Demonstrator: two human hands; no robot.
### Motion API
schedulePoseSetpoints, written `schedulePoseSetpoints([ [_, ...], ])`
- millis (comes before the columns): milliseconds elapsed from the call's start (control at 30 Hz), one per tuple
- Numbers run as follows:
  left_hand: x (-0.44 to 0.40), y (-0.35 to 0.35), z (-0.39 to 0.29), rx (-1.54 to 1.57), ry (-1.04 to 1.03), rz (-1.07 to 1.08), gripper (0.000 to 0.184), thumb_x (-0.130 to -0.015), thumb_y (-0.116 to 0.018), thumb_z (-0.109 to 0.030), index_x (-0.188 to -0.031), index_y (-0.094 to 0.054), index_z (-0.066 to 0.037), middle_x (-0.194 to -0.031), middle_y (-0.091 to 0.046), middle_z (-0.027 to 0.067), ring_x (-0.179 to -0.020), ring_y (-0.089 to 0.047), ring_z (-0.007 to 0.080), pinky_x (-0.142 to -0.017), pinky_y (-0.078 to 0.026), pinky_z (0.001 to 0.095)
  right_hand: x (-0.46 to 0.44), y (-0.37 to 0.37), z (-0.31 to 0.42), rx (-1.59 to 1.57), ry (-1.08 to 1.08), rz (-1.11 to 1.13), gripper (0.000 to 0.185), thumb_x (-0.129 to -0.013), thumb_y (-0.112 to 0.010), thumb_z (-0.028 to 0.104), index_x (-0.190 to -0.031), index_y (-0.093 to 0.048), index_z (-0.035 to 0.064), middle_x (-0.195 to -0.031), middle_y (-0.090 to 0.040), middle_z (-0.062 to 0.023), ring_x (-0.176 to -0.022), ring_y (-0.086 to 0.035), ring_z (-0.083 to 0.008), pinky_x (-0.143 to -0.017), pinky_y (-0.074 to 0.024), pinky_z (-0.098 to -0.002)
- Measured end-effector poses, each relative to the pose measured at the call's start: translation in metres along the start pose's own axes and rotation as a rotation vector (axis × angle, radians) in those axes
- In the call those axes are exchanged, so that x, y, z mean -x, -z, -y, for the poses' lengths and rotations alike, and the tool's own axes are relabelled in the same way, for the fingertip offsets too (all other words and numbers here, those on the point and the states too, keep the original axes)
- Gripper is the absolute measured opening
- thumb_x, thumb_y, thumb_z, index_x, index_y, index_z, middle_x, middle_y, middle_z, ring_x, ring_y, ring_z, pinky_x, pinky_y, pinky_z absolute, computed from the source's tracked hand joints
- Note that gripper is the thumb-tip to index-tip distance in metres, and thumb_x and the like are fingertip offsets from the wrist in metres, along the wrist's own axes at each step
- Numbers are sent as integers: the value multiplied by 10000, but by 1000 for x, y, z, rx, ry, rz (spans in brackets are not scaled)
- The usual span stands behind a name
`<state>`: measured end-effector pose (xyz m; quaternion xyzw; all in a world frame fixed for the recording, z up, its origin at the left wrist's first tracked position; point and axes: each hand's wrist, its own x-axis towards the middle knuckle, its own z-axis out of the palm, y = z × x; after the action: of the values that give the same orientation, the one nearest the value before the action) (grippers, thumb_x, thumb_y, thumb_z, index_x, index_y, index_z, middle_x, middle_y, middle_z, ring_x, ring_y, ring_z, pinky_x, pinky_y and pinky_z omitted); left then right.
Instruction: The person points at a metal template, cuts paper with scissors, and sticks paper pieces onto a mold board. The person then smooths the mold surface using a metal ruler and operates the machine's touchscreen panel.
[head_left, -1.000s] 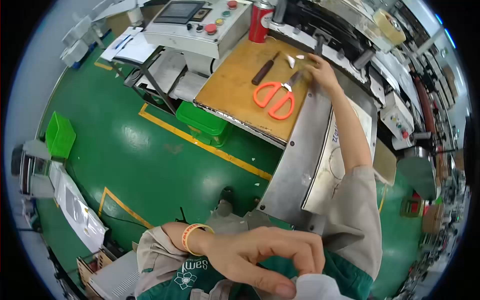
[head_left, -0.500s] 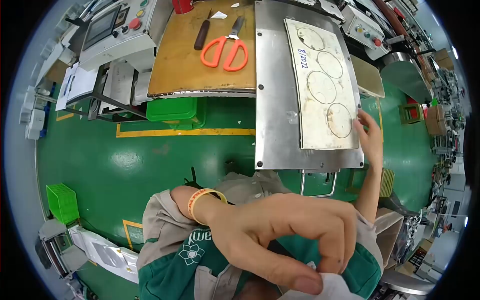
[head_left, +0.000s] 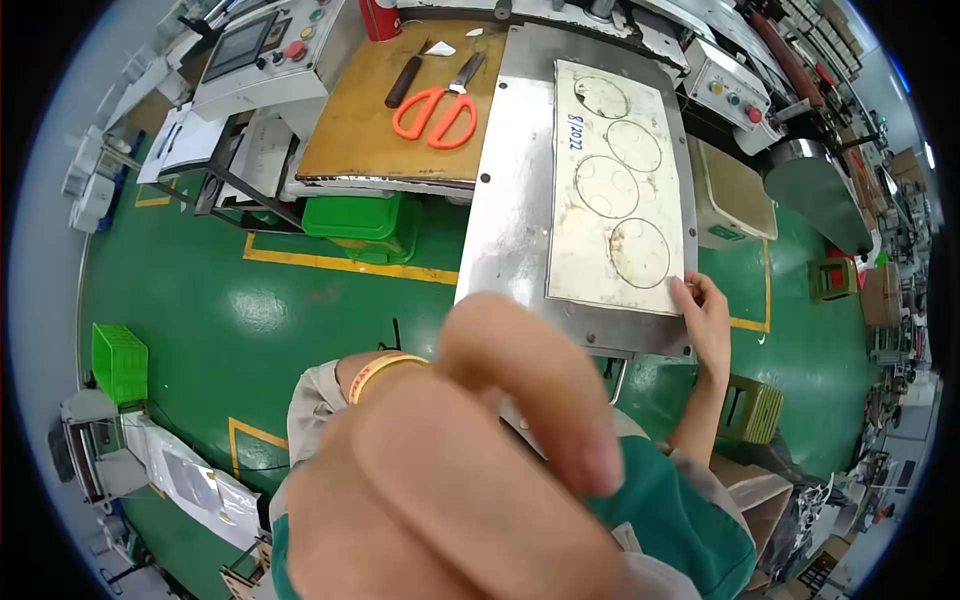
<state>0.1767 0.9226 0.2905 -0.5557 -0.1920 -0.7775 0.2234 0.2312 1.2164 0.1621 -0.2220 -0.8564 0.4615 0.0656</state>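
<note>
My left hand (head_left: 470,450), with a yellow band on its wrist, is large and blurred close to the camera. Its fingers are bent, and whether they hold anything cannot be made out. My right hand (head_left: 705,315) is at the near right corner of a pale plate (head_left: 610,240), its fingertips at the corner and slightly apart. The plate bears several circle outlines and "8/2022", and lies on a metal surface (head_left: 515,150). Orange-handled scissors (head_left: 437,115) and a dark-handled tool (head_left: 405,80) lie on the brown board (head_left: 350,140), left of the metal surface.
A red can (head_left: 380,18) stands at the board's back edge. Left of it is a control panel (head_left: 270,60); another control box (head_left: 728,85) is at the right. A green bin (head_left: 360,215) sits under the board, and a beige bin (head_left: 730,195) stands right of the metal surface.
My left hand has come up closer to the camera. My right hand has gone from behind the scissors to the plate's near right corner. The view has turned and shifted.
</note>
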Motion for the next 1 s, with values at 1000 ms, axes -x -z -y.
schedulePoseSetpoints([
  [1000,-47,39,-58,201,255,228,235,-836,-657,-156,-1041,-549,-115,-1103,-546,63,-1015,-530,176,-892,-436,338,4,-43,122,476,1117,-760,271,-768,-727,-20,-1034,-682,-3,-828,-643,-107,-699,-592,-193,-632,-491,-307],
])
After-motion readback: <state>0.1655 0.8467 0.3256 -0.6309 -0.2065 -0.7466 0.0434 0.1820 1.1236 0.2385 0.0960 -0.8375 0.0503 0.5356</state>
